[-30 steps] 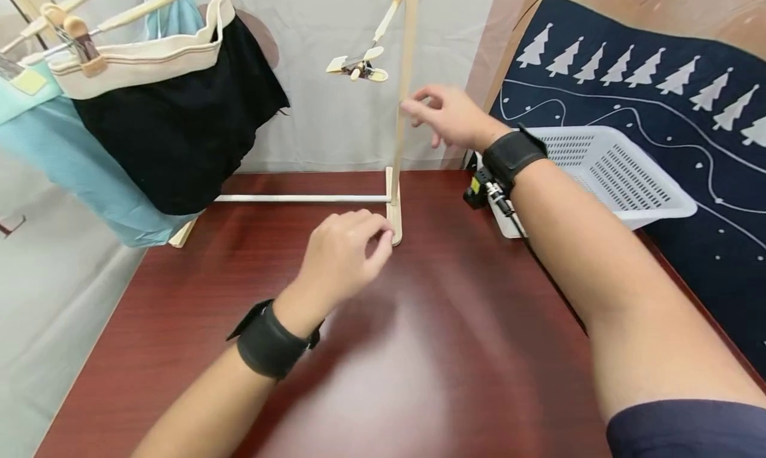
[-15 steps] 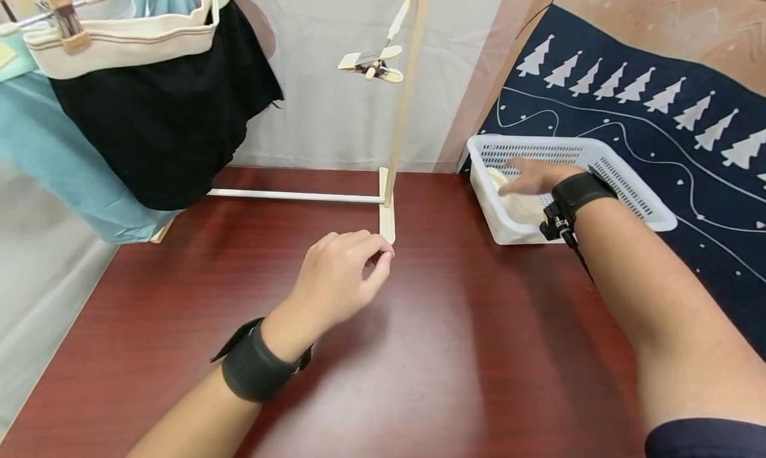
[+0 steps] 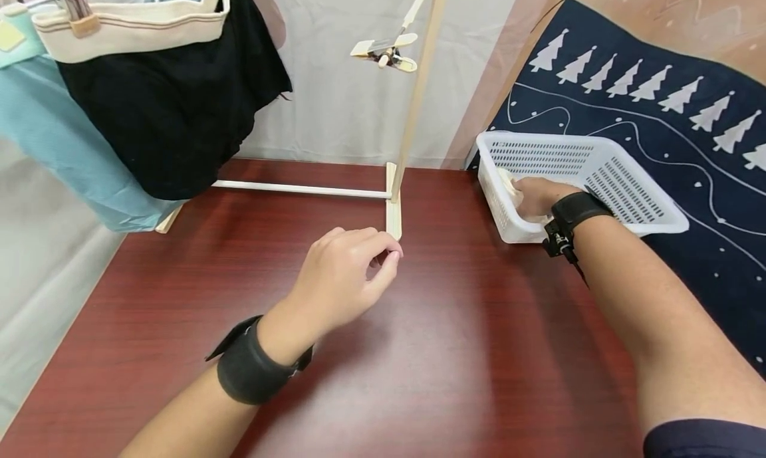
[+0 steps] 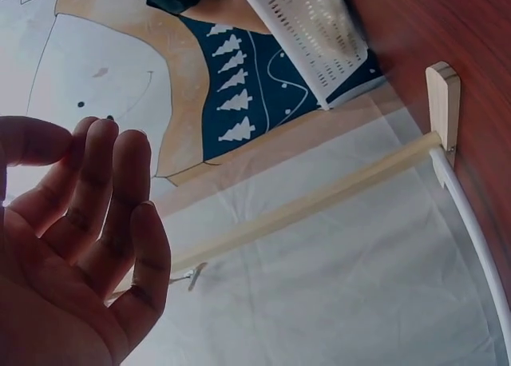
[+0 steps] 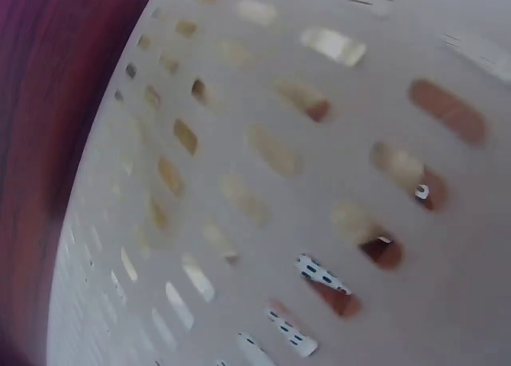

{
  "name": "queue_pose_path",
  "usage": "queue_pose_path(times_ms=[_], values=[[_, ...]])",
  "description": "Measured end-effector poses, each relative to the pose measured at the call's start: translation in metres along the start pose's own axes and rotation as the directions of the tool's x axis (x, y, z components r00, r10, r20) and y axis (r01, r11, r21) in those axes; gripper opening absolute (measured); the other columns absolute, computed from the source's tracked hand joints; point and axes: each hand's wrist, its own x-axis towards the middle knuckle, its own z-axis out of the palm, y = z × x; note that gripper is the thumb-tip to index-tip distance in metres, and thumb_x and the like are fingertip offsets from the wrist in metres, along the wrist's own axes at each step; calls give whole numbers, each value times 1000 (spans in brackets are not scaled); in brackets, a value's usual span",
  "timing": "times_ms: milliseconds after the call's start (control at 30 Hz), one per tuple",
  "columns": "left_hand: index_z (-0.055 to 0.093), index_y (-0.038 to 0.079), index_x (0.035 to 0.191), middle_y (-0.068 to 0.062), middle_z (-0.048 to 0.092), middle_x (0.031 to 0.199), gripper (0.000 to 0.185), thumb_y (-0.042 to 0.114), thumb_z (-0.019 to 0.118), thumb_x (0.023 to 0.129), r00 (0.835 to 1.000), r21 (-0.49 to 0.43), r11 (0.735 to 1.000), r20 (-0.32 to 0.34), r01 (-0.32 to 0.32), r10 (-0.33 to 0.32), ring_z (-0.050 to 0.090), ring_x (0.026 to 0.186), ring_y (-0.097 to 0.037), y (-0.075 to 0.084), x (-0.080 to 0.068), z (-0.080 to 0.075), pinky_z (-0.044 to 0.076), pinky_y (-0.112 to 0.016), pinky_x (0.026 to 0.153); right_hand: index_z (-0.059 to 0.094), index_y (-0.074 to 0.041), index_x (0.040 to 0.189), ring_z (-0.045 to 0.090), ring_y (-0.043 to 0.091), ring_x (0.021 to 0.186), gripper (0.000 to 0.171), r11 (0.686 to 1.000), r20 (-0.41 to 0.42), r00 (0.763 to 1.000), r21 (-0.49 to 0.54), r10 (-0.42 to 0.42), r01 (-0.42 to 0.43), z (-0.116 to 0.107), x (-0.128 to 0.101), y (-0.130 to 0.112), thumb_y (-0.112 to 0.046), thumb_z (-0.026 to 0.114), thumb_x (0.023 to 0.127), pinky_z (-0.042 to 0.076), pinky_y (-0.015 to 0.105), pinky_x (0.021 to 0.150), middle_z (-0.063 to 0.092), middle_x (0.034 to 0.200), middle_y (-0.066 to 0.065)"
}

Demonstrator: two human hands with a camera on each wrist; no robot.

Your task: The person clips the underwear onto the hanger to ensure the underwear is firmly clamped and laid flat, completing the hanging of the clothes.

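Your right hand (image 3: 534, 196) was down inside the white slotted basket (image 3: 628, 179) at the right of the frame, at its near left corner, resting on a pale cream item (image 3: 509, 181) that lay against the basket wall. Whether your fingers had closed round that item could not be told: the basket wall hid them in the head view, and the right wrist view showed only a blurred stretch of slotted plastic (image 5: 303, 190).

Your left hand (image 3: 347, 278) hung over the dark red table (image 3: 179, 298) at the centre of the frame, fingers loosely curled with thumb and forefinger tips close together, holding nothing (the left wrist view showed the palm (image 4: 72, 254) bare and the fingers relaxed). It sat just short of the foot of the wooden drying rack (image 3: 393, 209), not touching it.

The rack's upright rose to the top centre of the frame, where a pale clothes peg (image 3: 385, 51) hung beside it. At the upper left a black garment with a cream band (image 3: 173, 92) and a light blue cloth (image 3: 66, 152) hung from the rack. The basket stood partly off the table's right edge, over a navy cloth printed with white trees (image 3: 676, 106).
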Motion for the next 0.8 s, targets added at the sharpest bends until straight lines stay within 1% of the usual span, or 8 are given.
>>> queue_pose_path(times_ms=[167,200,300,400,467,567,733,800], values=[[70,19,84,10,54,65,10,14,63,88,1000,5,1000,16,7,-7,44,59,-4,-3,-2,1,37,-25,59,56,5,94,53,30,74,17,1000,-190,982,-1,-9,9,-7,-3,5,-10,59,84,43,41,68,52,75,12],[70,19,84,10,54,65,10,14,63,89,1000,6,1000,18,10,-10,44,59,-4,-4,-3,1,37,-25,59,55,7,98,54,31,74,20,999,-232,973,38,16,-8,-11,-3,4,-9,56,86,44,41,67,52,76,14],[71,19,84,10,54,65,10,14,63,89,999,11,1000,25,20,-20,44,60,-4,-6,-4,1,38,-26,60,55,9,108,56,27,71,25,974,-390,913,225,117,-28,-22,-5,4,-8,47,90,45,33,61,56,82,17],[71,18,83,10,54,65,11,14,63,89,999,15,1000,33,27,-27,44,59,-5,-9,-6,2,38,-26,60,55,5,123,57,13,68,36,882,-504,829,470,243,28,-37,-10,-5,-6,44,91,48,22,56,59,89,10],[71,18,83,10,53,64,10,13,63,88,999,21,999,36,32,-32,44,59,-5,-11,-6,3,38,-26,60,54,0,132,56,4,67,41,796,-544,784,596,300,109,-49,-15,-14,-5,42,93,49,17,57,59,90,1],[71,18,83,10,53,64,10,13,64,88,999,27,999,36,37,-38,44,58,-6,-14,-7,4,38,-26,60,53,-5,137,61,2,72,45,640,-585,748,712,314,288,-67,-25,-34,-2,40,94,52,13,62,59,93,-6],[71,17,83,9,55,66,10,14,63,88,999,29,999,21,32,-33,46,59,-6,-18,-6,5,40,-28,62,54,-8,135,71,13,89,46,256,-613,748,789,255,559,-84,-41,-72,6,36,95,57,18,74,64,109,3],[71,17,84,9,57,67,10,13,63,88,1000,28,999,11,29,-29,47,59,-6,-19,-7,6,41,-28,63,54,-6,133,72,16,93,46,136,-630,742,776,230,616,-84,-46,-87,8,36,93,58,22,76,65,112,8]])
